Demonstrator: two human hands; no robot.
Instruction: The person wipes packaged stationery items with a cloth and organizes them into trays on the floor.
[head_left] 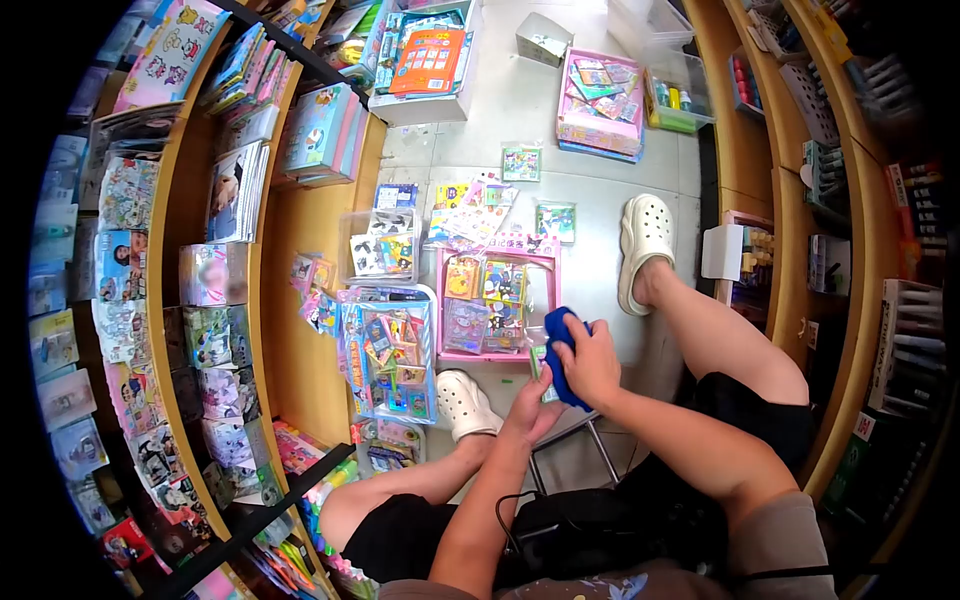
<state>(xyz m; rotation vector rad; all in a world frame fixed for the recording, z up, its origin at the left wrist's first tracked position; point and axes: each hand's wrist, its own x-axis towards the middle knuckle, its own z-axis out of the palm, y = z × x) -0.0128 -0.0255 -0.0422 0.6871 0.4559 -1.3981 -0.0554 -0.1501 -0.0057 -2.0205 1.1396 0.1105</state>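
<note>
In front of my body, my left hand (531, 408) grips a small packet with green print (541, 366) by its edge. Pressed against that packet is a dark blue cloth (566, 345), which my right hand (592, 362) holds with bent fingers. Part of the packet is hidden behind the cloth and fingers. Just beyond my hands lies a pink-framed tray (440, 262) with small, colourful packets (504, 281) sorted inside. To its left is a blue-edged tray (346, 352) filled with more packets.
A clear box (413, 277) and loose sticker sheets (470, 212) lie beyond the trays. Farther off stand a pink box (570, 128) and a white bin of booklets (425, 108). Wooden shelves (262, 300) line both sides. My feet in white clogs (640, 240) flank the trays.
</note>
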